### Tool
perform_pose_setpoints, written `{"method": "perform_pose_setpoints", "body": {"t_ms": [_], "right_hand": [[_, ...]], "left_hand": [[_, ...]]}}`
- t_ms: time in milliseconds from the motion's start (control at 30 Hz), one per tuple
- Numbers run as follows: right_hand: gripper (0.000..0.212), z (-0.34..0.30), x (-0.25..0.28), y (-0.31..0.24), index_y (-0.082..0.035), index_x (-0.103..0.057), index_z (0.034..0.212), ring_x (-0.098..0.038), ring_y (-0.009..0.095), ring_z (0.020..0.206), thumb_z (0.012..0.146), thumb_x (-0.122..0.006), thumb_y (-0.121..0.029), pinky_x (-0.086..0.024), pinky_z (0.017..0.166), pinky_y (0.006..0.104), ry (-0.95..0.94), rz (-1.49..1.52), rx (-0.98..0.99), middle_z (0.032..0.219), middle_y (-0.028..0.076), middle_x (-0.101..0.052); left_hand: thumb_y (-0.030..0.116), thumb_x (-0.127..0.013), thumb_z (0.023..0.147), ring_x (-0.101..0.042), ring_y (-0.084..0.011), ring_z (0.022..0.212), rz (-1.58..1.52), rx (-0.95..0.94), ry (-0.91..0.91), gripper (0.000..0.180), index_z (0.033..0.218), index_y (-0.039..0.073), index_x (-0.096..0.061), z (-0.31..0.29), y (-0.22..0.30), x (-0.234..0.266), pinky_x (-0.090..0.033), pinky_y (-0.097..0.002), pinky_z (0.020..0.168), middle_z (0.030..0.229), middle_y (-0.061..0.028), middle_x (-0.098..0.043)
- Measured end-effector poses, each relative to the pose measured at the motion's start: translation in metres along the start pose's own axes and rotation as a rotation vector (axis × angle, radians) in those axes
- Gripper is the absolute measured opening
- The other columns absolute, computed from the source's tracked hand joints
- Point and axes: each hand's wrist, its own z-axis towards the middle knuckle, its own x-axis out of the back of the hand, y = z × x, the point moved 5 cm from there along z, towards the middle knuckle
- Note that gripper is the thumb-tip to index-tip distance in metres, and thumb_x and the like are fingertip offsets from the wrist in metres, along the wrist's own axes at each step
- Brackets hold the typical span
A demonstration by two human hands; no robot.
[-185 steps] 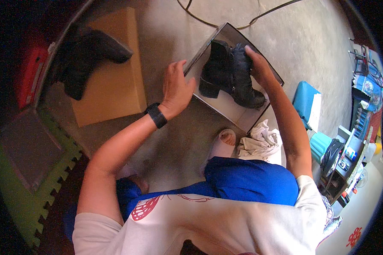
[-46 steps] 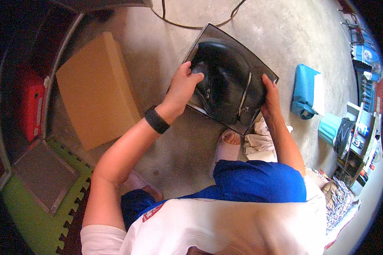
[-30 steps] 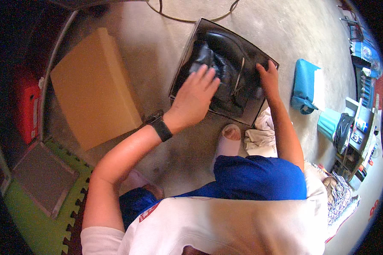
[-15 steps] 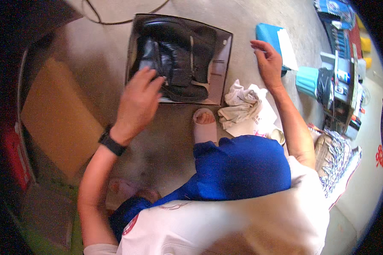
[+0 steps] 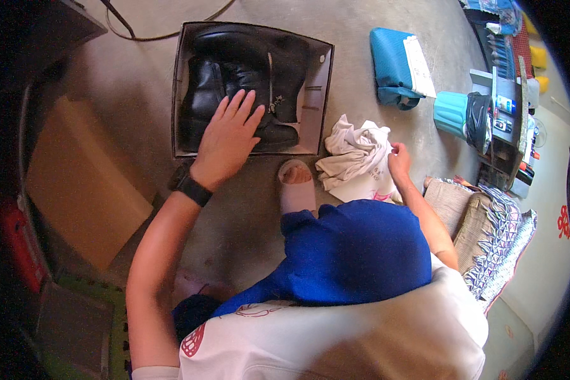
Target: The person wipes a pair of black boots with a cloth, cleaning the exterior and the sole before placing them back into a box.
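Observation:
A pair of black leather boots (image 5: 231, 76) with a zip and a small metal ornament lies in an open shoebox (image 5: 313, 101) on the floor. My left hand (image 5: 227, 144), with a black band on its wrist, rests flat over the near part of the boots, its fingers spread. To the right of the box lies a crumpled white cloth (image 5: 356, 155) with some print on it. At the right edge of this cloth is my right hand (image 5: 399, 163), with its fingers curled and pinched against the fabric.
A teal folded pouch (image 5: 392, 66) with a white sheet lies beyond the cloth. A light-blue bin (image 5: 451, 113) stands by a shelf (image 5: 510, 136) on the right. Brown cardboard (image 5: 85, 183) leans at left. Folded textiles (image 5: 478, 234) lie beside my right arm. A cable (image 5: 152, 38) runs behind the box.
My right hand has come down from beside the teal pouch to the white cloth. My left hand has flattened out over the boots. The view has shifted slightly.

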Motion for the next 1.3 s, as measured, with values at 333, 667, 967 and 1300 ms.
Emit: {"method": "perform_pose_setpoints", "body": {"t_ms": [333, 667, 967, 1300], "right_hand": [[0.032, -0.022, 0.016, -0.18, 0.0, -0.055, 0.113, -0.054, 0.019, 0.101, 0.083, -0.045, 0.005, -0.04, 0.091, 0.0284, 0.085, 0.504, 0.685, 0.11, 0.009, -0.057], [0.044, -0.116, -0.002, -0.44, -0.005, -0.059, 0.107, -0.053, 0.033, 0.104, 0.067, -0.049, 0.01, -0.042, 0.092, 0.0389, -0.395, 0.422, 1.409, 0.109, 0.015, -0.057], [0.034, -0.075, 0.042, -0.435, -0.003, -0.058, 0.111, -0.06, 0.019, 0.087, 0.078, -0.052, 0.003, -0.05, 0.072, 0.0303, -0.404, 0.624, 0.919, 0.104, 0.011, -0.06], [0.015, -0.033, 0.039, -0.267, 0.0, -0.063, 0.085, -0.064, 0.029, 0.075, 0.079, -0.054, -0.011, -0.048, 0.068, 0.0383, -0.256, -0.023, 0.486, 0.084, 0.019, -0.065]], "left_hand": [[0.013, -0.058, 0.073, -0.056, -0.0296, 0.1, -0.282, -0.082, 0.207, 0.023, 0.095, 0.004, -0.06, -0.063, 0.017, 0.072, -0.045, -0.0405, 0.086, 0.095, -0.0115, -0.059], [0.003, -0.057, 0.065, -0.052, -0.0291, 0.073, -0.011, -0.033, 0.367, 0.015, 0.08, 0.004, -0.055, -0.155, -0.068, 0.166, -0.045, -0.0394, 0.068, 0.073, -0.0116, -0.05], [0.004, -0.055, 0.078, -0.058, -0.0303, 0.082, -0.333, 0.675, 0.426, 0.011, 0.084, 0.0, -0.063, -0.235, -0.162, 0.138, -0.046, -0.0378, 0.074, 0.086, -0.0149, -0.061], [0.002, -0.051, 0.084, -0.058, -0.0146, 0.076, -0.802, 0.547, 0.436, 0.015, 0.093, 0.0, -0.062, -0.22, -0.093, 0.161, -0.047, -0.0277, 0.07, 0.083, -0.0074, -0.061]]}}
